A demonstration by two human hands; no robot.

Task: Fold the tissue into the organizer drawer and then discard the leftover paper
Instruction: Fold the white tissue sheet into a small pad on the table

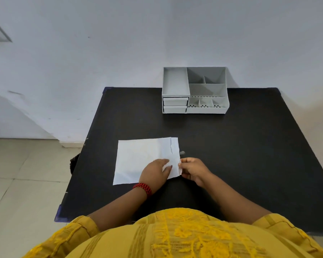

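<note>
A white tissue (pixel 138 157) lies flat on the black table (pixel 241 155), with a creased strip along its right side. My left hand (pixel 154 171) presses on the tissue's lower right part, fingers spread. At the tissue's right edge my right hand (pixel 192 169) pinches the near corner. A grey organizer (pixel 194 90) stands at the table's far edge against the wall. Its two small drawers (pixel 175 105) on the lower left are shut.
A white wall rises behind the table. Tiled floor (pixel 17 183) lies to the left, past the table's left edge. A red bracelet (pixel 143 189) circles my left wrist. The organizer's open compartments hold nothing that I can see.
</note>
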